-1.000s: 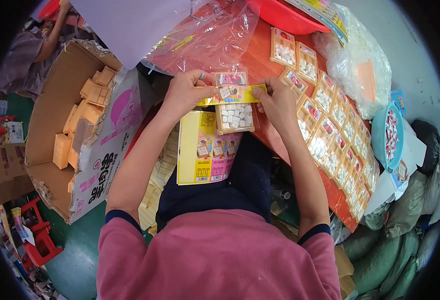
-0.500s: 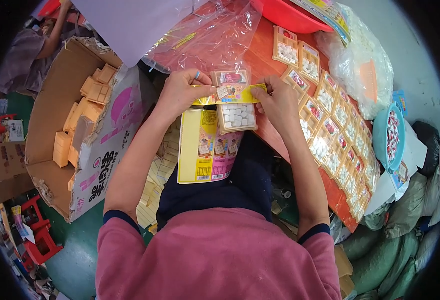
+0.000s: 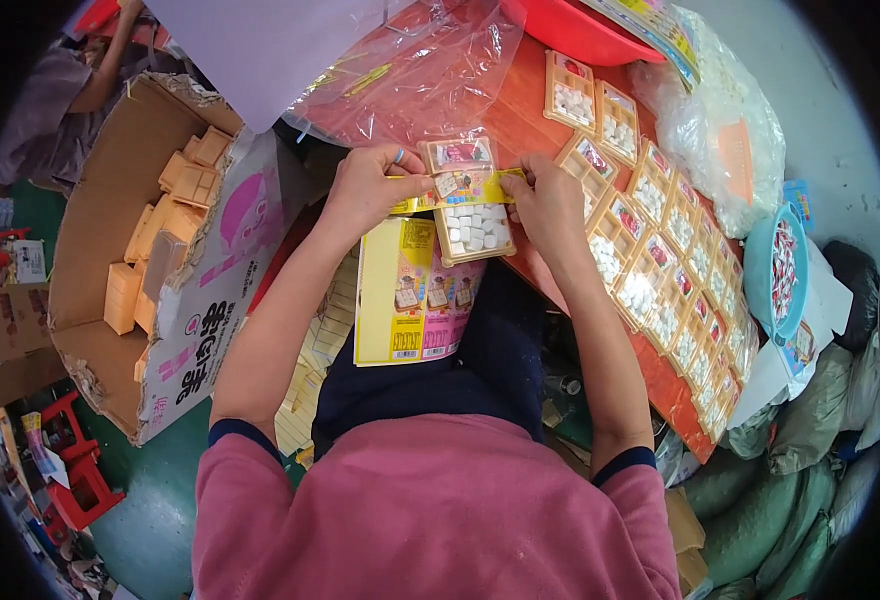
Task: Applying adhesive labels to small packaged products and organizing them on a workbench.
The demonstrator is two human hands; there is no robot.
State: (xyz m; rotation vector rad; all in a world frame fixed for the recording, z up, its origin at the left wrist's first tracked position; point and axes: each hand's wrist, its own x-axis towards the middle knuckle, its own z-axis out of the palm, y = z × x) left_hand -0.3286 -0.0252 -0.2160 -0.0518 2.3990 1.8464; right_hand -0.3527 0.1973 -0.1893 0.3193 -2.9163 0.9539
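Item: printed yellow strip, upper centre of the frame, laid across the middle of one filled case. What bears the case from below: cannot be told.

Item: your left hand, left of the case; thumb and fingers pinched narrow on the strip's left end.

Item: your right hand, right of the case; thumb and fingers closed on the strip's right end.

Contents of the case: white block-shaped pieces in the lower part; a reddish item in the narrower part above the strip.

Handling notes: the strip's right end sits slightly higher in the frame than its left; best to level it against the case's side walls. Draw both ends evenly, since a harder pull on one side would likely skew the band. Keep it taut yet gentle, as thin card may crease at the corners. Avoid tipping the case while you work the ends.

Adjacent stock: printed sheets, over your lap just below the case; rows of filled cases on the red counter, right of centre; carton of orange trays, left; blue basin of small red-and-white pieces, far right; clear plastic sheeting, top centre.
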